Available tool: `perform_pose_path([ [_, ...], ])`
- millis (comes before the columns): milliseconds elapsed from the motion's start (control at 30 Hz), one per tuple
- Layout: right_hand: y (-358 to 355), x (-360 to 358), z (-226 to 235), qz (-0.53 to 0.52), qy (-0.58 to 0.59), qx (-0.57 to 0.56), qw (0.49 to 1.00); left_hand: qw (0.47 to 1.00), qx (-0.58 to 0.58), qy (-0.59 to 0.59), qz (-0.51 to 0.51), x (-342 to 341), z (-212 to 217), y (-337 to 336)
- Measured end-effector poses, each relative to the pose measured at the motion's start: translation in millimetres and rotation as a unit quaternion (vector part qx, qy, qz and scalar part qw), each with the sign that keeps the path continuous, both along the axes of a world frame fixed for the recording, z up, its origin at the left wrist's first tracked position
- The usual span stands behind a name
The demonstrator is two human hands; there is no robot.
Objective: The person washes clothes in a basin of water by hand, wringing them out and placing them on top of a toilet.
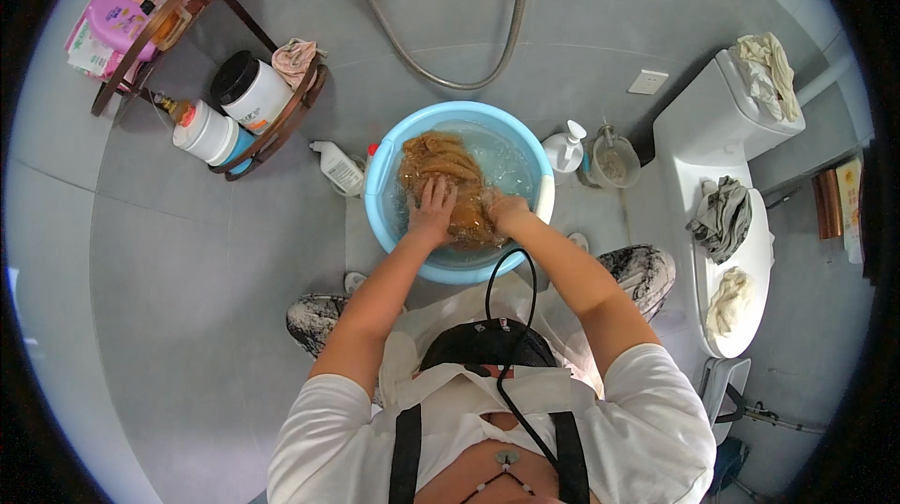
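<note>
Both hands pressing a wet brown cloth down in the blue basin.

My left hand [433,207] is lying flat, fingers spread, on the middle of the brown cloth [448,176]; my right hand [507,212] is curling its grip over the cloth's near right corner. The cloth is stretching away from me, its long axis running from my hands toward the far rim of the basin [380,187], bunched end pointing up-left. My left hand is sitting nearer that bulk. The basin is standing on the tiled floor [187,270], bottles [339,166] beside it.
</note>
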State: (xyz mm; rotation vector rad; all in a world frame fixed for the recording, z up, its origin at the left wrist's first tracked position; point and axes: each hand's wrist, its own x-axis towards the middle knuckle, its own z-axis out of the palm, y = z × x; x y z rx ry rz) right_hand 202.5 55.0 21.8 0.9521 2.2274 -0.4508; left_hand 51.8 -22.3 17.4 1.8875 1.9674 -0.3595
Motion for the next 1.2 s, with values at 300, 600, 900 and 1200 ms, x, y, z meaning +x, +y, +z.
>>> perform_pose_path([
  [300,9.3,1.1,-31.6,-0.045,0.059,-0.018,0.997,0.998,0.032,-0.024,0.046,2.3,-33.5,31.5],
  [600,38.5,-7.5,24.2,-0.308,0.598,-0.105,0.733,0.350,0.123,-0.706,0.603,2.6,-7.3,11.7],
  [900,-9.8,-21.3,91.2,-0.251,0.679,-0.196,0.661,0.210,0.061,-0.866,0.449,0.5,36.4,14.6],
  [1200,-33.8,-39.1,59.5,-0.197,0.683,-0.007,0.704,0.269,0.077,-0.891,0.357,2.2,3.5,46.0],
])
